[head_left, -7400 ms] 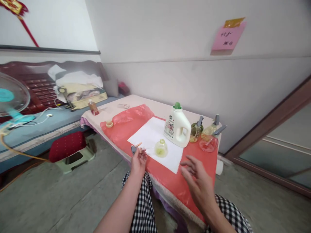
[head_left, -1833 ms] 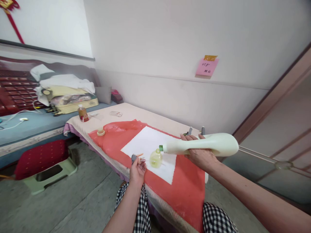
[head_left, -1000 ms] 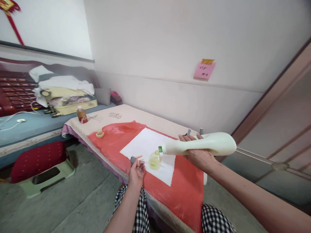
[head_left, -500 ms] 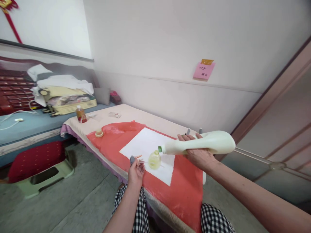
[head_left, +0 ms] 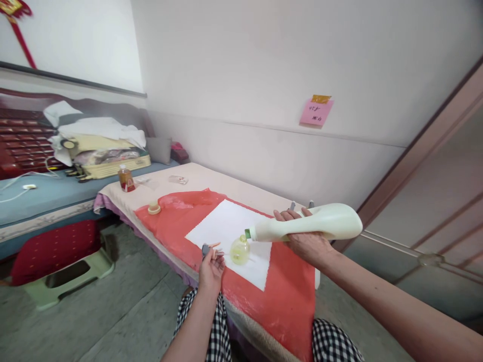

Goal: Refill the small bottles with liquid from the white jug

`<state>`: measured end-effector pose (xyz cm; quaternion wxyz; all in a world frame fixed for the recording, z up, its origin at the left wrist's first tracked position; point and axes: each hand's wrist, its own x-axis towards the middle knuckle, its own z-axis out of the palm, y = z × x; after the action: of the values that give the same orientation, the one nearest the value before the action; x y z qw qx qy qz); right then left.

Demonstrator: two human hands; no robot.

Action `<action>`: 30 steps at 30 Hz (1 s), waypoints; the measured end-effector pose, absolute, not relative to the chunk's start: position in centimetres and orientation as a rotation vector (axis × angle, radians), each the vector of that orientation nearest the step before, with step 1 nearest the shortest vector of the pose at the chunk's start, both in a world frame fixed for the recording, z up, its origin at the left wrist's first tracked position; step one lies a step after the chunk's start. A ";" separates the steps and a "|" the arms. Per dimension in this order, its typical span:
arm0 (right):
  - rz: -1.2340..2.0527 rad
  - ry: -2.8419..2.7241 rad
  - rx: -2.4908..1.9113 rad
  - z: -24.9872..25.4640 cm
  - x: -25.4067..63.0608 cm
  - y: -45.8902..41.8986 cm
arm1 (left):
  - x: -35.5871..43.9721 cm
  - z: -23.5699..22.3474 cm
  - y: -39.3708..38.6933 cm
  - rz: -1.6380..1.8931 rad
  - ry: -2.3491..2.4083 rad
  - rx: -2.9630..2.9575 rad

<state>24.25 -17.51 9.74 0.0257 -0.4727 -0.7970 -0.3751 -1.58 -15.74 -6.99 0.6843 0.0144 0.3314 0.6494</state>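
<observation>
My right hand (head_left: 311, 244) is wrapped around a large pale green bottle (head_left: 332, 221), tipped nearly level with its neck to the left. The bottle's green spout (head_left: 248, 234) is at the mouth of a small, round, see-through yellowish bottle (head_left: 240, 250); whether they touch I cannot tell. That round bottle stands upright over a white sheet (head_left: 215, 221) with jagged edges. Just left of it, my left hand (head_left: 212, 266) is closed on a spray head (head_left: 206, 250) with grey and orange parts. A thin tube seems to point from it toward the round bottle.
Red plastic sheeting (head_left: 279, 311) covers the near part of the bed-like table (head_left: 204, 176). A tape roll (head_left: 154, 207) lies on it; a brown bottle (head_left: 126, 178) stands farther left. A red-topped stool (head_left: 60, 251) is on the floor. A pink note (head_left: 317, 111) hangs on the wall.
The large bottle and my right hand have shifted very slightly left and down. The left hand and the round bottle stay almost where they were.
</observation>
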 end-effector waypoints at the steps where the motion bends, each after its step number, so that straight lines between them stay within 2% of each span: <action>1: -1.166 -2.464 -1.455 9.8 24.2 -17.5 | -1.6 -7.0 -15.7 1.456 0.740 0.032; 30: -1.399 -2.544 -1.298 10.7 22.7 -17.5 | -1.6 -7.1 -15.7 1.445 0.750 0.021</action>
<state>22.73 -17.51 10.66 -0.0191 -0.4080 -0.7998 -0.4398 -1.59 -15.69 -7.11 0.6864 0.0095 0.3348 0.6455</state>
